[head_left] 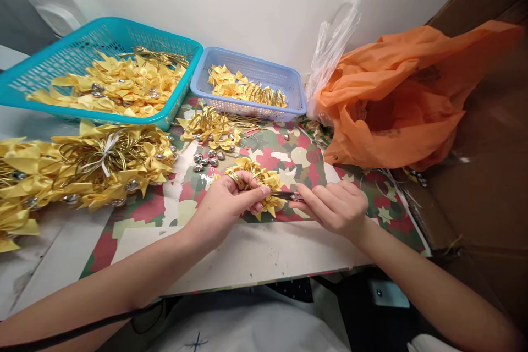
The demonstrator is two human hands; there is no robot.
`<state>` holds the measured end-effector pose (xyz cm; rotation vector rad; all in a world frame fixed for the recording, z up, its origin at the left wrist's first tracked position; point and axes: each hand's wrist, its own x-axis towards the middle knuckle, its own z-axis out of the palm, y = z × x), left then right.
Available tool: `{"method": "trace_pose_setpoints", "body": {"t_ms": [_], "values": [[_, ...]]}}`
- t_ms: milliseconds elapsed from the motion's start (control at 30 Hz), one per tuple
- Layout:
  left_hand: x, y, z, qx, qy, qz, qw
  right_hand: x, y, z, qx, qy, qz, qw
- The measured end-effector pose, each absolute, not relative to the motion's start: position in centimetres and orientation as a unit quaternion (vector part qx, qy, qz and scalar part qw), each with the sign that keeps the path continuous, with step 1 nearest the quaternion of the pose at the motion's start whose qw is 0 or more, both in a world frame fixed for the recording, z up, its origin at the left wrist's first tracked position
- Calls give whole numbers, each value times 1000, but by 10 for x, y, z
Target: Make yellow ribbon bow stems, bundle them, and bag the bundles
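Observation:
My left hand point(233, 198) is closed on a bundle of yellow ribbon bows point(272, 181) with gold cords point(236, 178) looped up around its fingers. The thumb and forefinger pinch at the middle of the bundle. In my right hand point(336, 203) is a slim dark metal tool point(284, 196) with a narrow end, held level. Its tip reaches the cords beside my left thumb; most of its handle is hidden in the fingers. Just beyond my left hand lie several silver bells point(212, 158) and a loose pile of yellow bows on gold cords point(214, 127).
A teal basket point(160, 115) and a smaller blue basket point(251, 110) hold yellow bows along the wall. Tied bundles of bows point(103, 162) lie at left. An orange plastic bag point(396, 104) and a clear bag point(332, 49) stand at right, by a cardboard box point(474, 192).

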<state>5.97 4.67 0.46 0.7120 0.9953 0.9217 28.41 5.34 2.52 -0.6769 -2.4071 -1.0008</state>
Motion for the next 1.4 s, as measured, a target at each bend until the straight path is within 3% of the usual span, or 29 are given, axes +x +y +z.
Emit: {"method": "trace_pose_setpoints", "body": {"t_ms": [667,767,933,1100,1233,1400], "values": [[61,47,8,313,439,426,726,285,57,25,-236,-883,-330,236],[60,47,9,310,436,430,727,291,55,19,-312,-880,-231,271],[59,47,10,314,418,422,740,278,50,11,-484,-786,130,362],[58,46,11,364,392,396,746,239,49,-2,-474,-669,406,403],[57,46,13,381,371,394,750,228,50,-12,-464,-579,480,468],[57,47,10,409,371,397,733,233,49,-19,-492,-542,439,521]]}}
